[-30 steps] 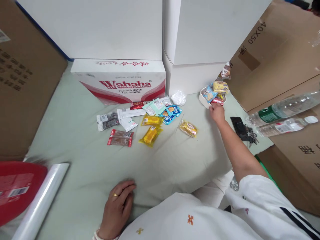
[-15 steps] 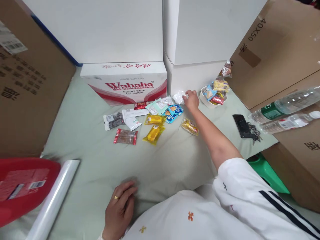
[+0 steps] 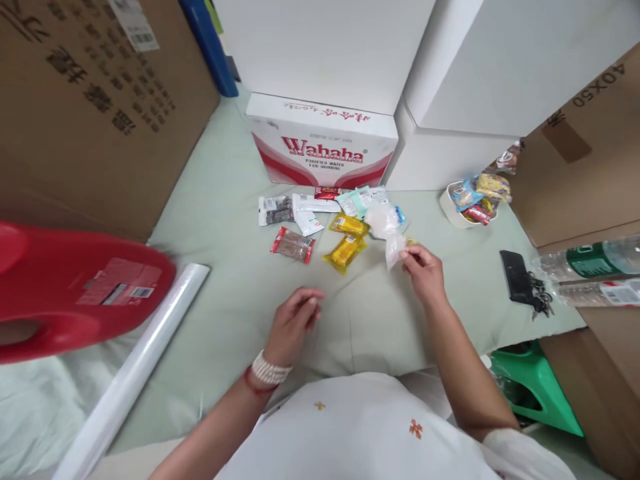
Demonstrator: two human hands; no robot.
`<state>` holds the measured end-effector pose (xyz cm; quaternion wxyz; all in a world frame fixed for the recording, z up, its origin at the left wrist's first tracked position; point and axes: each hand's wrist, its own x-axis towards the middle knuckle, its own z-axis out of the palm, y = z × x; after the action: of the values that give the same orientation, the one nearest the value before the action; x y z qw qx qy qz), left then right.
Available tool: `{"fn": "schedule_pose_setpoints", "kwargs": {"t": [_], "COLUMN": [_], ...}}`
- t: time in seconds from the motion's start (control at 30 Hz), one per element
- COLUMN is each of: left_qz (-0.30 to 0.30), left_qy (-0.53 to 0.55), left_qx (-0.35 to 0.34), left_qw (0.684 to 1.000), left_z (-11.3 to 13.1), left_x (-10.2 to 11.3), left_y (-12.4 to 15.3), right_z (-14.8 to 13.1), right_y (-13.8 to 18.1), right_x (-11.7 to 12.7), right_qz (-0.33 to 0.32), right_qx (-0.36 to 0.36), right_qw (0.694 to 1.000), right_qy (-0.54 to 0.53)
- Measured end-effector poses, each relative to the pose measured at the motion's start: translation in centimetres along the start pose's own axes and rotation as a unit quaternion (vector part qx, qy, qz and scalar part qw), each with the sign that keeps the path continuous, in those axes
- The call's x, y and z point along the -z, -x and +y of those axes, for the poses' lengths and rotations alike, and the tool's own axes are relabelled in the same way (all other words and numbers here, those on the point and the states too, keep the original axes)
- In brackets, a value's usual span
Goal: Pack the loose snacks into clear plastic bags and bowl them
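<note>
On green cloth (image 3: 370, 333), a bowl (image 3: 451, 211) holds snacks (image 3: 469, 197); right hand (image 3: 425, 270) pinches plastic bag (image 3: 389, 227); left hand (image 3: 294, 325) free.

Lit softly and fairly bright, cool in tone, seemingly from above. Dims on the pale green cloth (image 3: 235, 280) below the left hand (image 3: 294, 319), in loose-edged shadow. Shines whitish along the white roll (image 3: 134, 373) and glints on the clear bottles (image 3: 595, 259). Turns slightly smeared at the right hand (image 3: 425, 272) and plastic bag (image 3: 385, 221), and in small print on the Wahaha box (image 3: 325, 152). Stretches and leans toward the edges, as in the cardboard box (image 3: 100, 140) at left.
</note>
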<state>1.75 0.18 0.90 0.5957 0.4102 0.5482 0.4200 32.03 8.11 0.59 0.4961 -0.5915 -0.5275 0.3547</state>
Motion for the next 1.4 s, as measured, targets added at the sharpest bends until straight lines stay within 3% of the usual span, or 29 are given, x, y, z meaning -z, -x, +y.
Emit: {"fn": "schedule_pose_setpoints", "kwargs": {"t": [0.1, 0.17, 0.33, 0.63, 0.7, 0.8, 0.9, 1.0, 1.13, 1.2, 1.3, 1.4], "left_qz": [-0.059, -0.092, -0.151, -0.009, 0.02, 0.047, 0.036, 0.015, 0.019, 0.015, -0.003, -0.036], "left_qy": [0.085, 0.107, 0.093, 0.201, 0.203, 0.185, 0.137, 0.109, 0.064, 0.009, -0.092, -0.15], "left_qx": [0.053, 0.085, 0.067, 0.069, 0.059, 0.037, 0.003, -0.019, -0.078, -0.145, -0.263, -0.322], "left_qw": [0.993, 0.986, 0.982, 0.977, 0.977, 0.981, 0.99, 0.994, 0.995, 0.989, 0.96, 0.934], "left_z": [0.9, 1.2, 0.6, -0.8, -1.0, -1.3, -1.5, -1.8, -1.7, -1.5, -1.2, -1.4], "left_x": [-3.2, -4.9, -6.5, -4.7, -4.3, -4.0, -3.9, -3.8, -3.1, -2.7, -2.6, -2.6], "left_y": [-3.2, -4.4, -4.7, -4.3, -4.2, -4.0, -3.6, -3.1, -2.4, -2.0, -1.3, -0.5], "right_z": [0.7, 0.5, -0.7, -0.8, -0.7, -0.5, 0.0, 0.3, -0.9, -2.3, -4.5, -5.3], "right_y": [4.5, 6.2, 7.0, 7.1, 7.4, 7.6, 7.7, 7.5, 7.5, 7.6, 7.7, 7.8], "right_x": [-1.6, -2.3, -2.3, -3.6, -3.7, -3.9, -4.4, -5.0, -4.8, -4.9, -5.9, -7.5], "right_qz": [-0.003, -0.013, -0.072, -0.041, -0.036, -0.01, -0.045, -0.076, 0.05, -0.003, -0.165, -0.211], "right_qx": [-0.014, 0.013, 0.102, 0.161, 0.125, -0.015, -0.131, -0.147, -0.117, -0.176, -0.291, -0.306], "right_qw": [0.999, 1.0, 0.988, 0.985, 0.99, 1.0, 0.985, 0.985, 0.991, 0.984, 0.931, 0.901], "right_qy": [-0.032, -0.006, 0.089, 0.056, 0.046, -0.024, -0.106, -0.049, 0.041, -0.012, -0.148, -0.224]}}
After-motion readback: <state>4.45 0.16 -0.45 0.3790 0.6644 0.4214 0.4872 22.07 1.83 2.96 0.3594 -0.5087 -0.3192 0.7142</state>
